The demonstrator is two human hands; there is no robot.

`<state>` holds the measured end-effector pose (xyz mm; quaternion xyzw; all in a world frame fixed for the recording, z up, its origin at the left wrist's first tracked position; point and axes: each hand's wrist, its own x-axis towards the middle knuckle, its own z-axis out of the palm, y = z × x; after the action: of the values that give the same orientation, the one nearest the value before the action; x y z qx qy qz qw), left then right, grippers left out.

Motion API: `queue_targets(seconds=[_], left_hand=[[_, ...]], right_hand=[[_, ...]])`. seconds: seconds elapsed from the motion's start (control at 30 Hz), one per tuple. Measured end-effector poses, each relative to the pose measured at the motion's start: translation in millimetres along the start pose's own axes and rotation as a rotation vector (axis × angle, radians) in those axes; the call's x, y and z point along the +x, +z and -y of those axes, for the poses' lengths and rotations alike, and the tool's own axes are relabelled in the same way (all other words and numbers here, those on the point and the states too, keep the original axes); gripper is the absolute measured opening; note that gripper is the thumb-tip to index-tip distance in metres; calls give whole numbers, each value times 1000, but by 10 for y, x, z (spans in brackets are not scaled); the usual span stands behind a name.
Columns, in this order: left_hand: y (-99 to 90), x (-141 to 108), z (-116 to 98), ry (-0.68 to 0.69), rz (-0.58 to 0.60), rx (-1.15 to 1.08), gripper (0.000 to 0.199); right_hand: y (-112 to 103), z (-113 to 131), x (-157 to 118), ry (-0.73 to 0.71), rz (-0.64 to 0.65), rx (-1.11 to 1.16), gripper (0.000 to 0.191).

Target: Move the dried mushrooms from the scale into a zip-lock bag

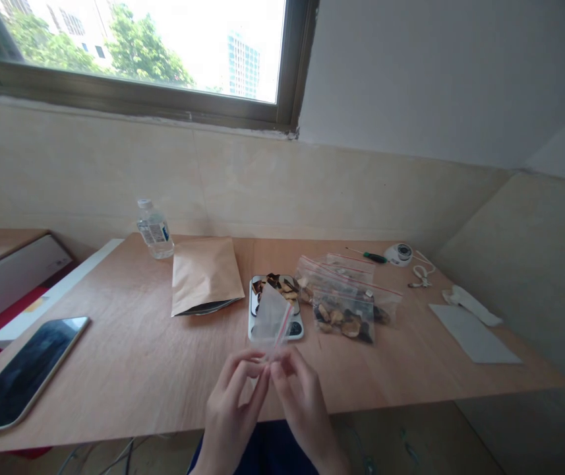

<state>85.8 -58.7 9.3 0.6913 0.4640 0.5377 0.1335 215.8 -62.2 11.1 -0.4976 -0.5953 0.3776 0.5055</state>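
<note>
Both hands were raised over the front half of the counter [114,376]. The left hand [230,402] and right hand [304,410] each held a pinching grip on the red-striped top edge of a clear zip bag [272,316], fingertips close together at the seal. The bag hung upright between the hands and the scale, with no contents visible in it. Seen from the head camera, its lower part overlapped a silver digital scale [292,328], so whether the two touched could not be determined. Dried brown slices [279,287] lay heaped on the scale. Just right of the scale sat clear bags of similar dried slices [344,316], overlapping one another. Left of the scale lay a kraft paper pouch [206,277], with a water bottle [155,229] behind it near the back edge. A dark-screened tablet [22,376] lay at the left edge. Toward the back right corner were a green-handled screwdriver [374,257], a round white device [398,254] and a white cord [421,276]. A grey sheet [475,336] lay near the right edge.
</note>
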Motion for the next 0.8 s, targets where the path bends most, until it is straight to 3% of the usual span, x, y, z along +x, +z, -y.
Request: queue_targets(seconds=[0.13, 0.27, 0.33, 0.43, 0.47, 0.63, 0.8], left_hand=[[0, -109, -23, -57, -44, -8, 11], [-68, -172, 66, -173, -339, -74, 12], [-86, -129, 122, -206, -417, -83, 13], [-83, -18, 201, -249, -319, -33, 16], [-78, 19, 223, -262, -276, -4, 17], [-70, 157, 272, -268, -151, 132, 15], [-62, 205, 238, -305, -161, 206, 7]], right_hand=[[22, -27, 44, -53, -21, -102, 28], [-93, -260, 91, 42, -66, -94, 35], [-195, -323, 95, 100, 15, -94, 37], [-351, -312, 143, 44, 243, -117, 32], [-394, -305, 195, -5, 266, -134, 30], [-496, -523, 793, -199, 82, -435, 39], [-501, -947, 1315, -205, 232, -711, 56]])
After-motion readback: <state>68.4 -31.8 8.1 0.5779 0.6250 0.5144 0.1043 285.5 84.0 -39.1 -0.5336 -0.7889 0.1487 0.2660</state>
